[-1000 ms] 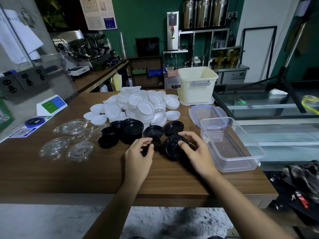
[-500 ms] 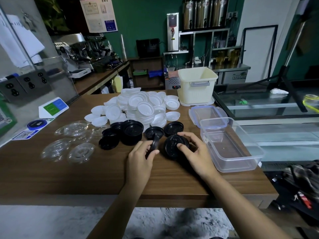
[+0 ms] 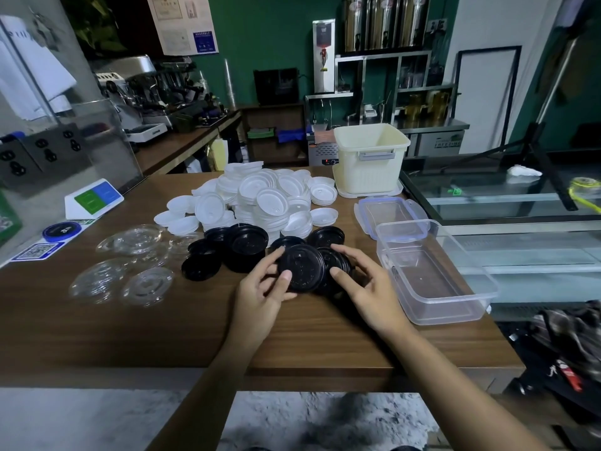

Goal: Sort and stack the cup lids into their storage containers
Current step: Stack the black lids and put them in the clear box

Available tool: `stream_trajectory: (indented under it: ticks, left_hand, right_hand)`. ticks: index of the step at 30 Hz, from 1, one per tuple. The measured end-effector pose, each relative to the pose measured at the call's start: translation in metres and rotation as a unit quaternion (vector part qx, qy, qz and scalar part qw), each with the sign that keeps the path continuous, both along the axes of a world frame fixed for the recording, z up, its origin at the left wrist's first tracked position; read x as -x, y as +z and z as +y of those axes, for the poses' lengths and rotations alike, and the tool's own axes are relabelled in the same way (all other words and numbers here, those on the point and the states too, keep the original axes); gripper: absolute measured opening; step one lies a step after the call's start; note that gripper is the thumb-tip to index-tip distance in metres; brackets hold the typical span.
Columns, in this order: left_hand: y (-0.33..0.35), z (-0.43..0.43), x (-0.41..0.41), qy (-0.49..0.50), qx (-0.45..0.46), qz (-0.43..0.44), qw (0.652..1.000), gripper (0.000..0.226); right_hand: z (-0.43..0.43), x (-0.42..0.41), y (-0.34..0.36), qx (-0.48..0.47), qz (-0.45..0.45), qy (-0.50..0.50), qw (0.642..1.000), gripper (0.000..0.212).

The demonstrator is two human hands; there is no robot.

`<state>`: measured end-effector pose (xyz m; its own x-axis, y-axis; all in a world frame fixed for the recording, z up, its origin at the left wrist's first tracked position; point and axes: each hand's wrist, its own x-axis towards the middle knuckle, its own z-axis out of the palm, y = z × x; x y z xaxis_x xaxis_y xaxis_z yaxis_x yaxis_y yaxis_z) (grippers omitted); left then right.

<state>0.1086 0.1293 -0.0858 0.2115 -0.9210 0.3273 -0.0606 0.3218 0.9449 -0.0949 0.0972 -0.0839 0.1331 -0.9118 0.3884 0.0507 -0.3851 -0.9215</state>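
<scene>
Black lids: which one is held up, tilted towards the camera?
The black lid gripped by the left hand; the right hand holds a stack, other black lids lie on the table.

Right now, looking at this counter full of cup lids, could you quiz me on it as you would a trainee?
1. True or false: the clear rectangular plastic container already holds lids.
2. Which lid does the left hand pinch? A white, B round black plastic lid, C clear.
3. What does the right hand grip?
Key: 1 false. 2 B. 3 the stack of black lids.
</scene>
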Motion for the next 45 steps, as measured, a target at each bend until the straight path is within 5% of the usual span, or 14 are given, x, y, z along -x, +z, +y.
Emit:
stream_trajectory:
  ticks: [15,25,35,45]
  left_hand:
    - [-0.005,0.000,0.002,-0.013,0.049,-0.145,0.988,0.043]
    - [-0.005,0.001,0.002,-0.017,0.013,-0.195,0.981,0.039]
    - [0.003,0.006,0.003,-0.037,0.017,-0.232,0.972,0.020]
    - [-0.001,-0.036,0.005,-0.080,0.098,-0.454,0.882,0.052]
  right_hand:
    - [0.008,0.000,0.010,-0.035,-0.001,0.059,0.998,0.025]
    - [0.007,-0.001,0.005,-0.024,-0.001,0.041,0.999,0.043]
    - [0.026,0.014,-0.008,-0.097,0.048,-0.008,0.994,0.018]
    - [0.033,0.012,-0.010,-0.064,0.067,-0.063,0.994,0.020]
